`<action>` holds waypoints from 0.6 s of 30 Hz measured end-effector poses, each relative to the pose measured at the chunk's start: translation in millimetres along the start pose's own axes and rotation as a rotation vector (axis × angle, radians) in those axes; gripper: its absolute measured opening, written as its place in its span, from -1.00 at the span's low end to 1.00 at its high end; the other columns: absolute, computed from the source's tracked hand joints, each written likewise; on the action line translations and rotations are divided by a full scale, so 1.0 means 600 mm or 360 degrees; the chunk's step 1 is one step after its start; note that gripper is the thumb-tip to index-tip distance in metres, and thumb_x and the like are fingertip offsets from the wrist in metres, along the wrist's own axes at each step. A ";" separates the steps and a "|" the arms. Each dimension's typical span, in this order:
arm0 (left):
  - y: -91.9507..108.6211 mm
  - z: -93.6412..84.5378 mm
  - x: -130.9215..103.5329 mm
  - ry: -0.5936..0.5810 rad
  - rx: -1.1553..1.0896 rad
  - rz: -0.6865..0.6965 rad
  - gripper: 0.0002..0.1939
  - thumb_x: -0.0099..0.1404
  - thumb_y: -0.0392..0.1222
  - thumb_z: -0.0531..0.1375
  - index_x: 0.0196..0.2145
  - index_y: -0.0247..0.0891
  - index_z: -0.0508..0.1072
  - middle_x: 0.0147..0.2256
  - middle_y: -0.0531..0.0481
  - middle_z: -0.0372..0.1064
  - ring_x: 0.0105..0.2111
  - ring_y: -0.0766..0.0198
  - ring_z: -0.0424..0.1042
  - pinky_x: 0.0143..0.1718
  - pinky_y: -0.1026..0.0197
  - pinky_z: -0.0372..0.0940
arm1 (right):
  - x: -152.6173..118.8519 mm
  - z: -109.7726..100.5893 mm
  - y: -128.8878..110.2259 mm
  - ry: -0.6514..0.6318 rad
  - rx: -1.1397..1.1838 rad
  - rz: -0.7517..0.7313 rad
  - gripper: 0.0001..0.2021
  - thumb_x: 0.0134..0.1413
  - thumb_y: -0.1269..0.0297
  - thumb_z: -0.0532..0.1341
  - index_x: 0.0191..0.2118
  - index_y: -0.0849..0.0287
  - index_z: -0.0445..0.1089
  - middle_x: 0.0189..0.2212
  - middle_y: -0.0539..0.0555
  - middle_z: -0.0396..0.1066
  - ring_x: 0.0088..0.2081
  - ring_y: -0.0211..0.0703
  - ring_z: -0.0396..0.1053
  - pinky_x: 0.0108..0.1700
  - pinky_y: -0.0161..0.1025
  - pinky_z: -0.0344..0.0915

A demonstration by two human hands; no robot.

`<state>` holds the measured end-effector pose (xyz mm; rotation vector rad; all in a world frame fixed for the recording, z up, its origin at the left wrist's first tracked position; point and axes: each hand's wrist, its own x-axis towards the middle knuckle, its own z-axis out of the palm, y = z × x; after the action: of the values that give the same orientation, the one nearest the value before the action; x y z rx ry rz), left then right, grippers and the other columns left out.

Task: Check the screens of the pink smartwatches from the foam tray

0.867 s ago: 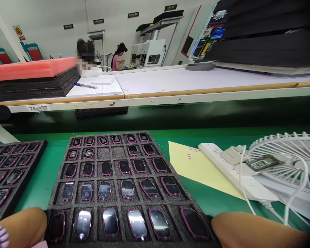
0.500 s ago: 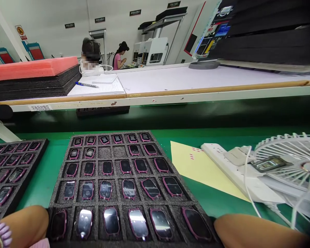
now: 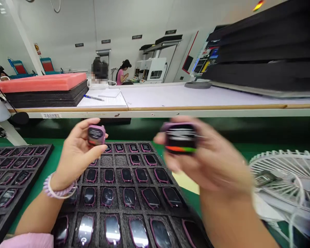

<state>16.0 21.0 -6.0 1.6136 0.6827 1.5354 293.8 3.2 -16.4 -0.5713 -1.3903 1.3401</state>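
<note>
Two watches up in head cam now, one per hand; a half-sec ago only forearms showed at the bottom edge, so both hands are now occupied, prob. w/ screens turned to be read. L hand [image 3: 77, 155]: fingers & thumb closed on a purple-rimmed watch [image 3: 96, 135] over the far-L part of the front tray. R hand [image 3: 217, 158]: blurred, grip closed round the other watch [image 3: 181, 139], held above tray's far-R corner. Both screens lit, white lines + coloured strip; text n/legible.

Containers: front tray [image 3: 121, 161], dark foam w/ pockets, sits on green bench [image 3: 38, 186]. Most visible pockets hold one watch ea.; foam floor shows in 2, 2nd row from far edge. L arm hides some. Second tray [image 3: 42, 163], at far L & cut by frame, also has watches in pockets. Fan [image 3: 281, 172] on R, yellow sheet [image 3: 187, 182] partly behind R hand.
</note>
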 end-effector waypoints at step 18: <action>-0.084 0.035 0.017 -0.0252 -0.0224 -0.0367 -0.30 0.26 -0.28 0.35 0.29 -0.26 0.21 -0.09 -0.05 0.49 -0.35 0.37 0.61 -0.19 0.35 0.57 | 0.082 0.007 0.099 -0.0125 0.0239 0.0179 -0.49 0.03 0.41 0.43 0.10 0.12 0.34 -0.15 0.04 0.50 -0.35 -0.30 0.48 -0.28 -0.35 0.40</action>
<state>44.8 53.0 -41.3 1.4778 0.6345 1.2472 255.7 60.0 -52.1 -0.5071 -1.3228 1.5571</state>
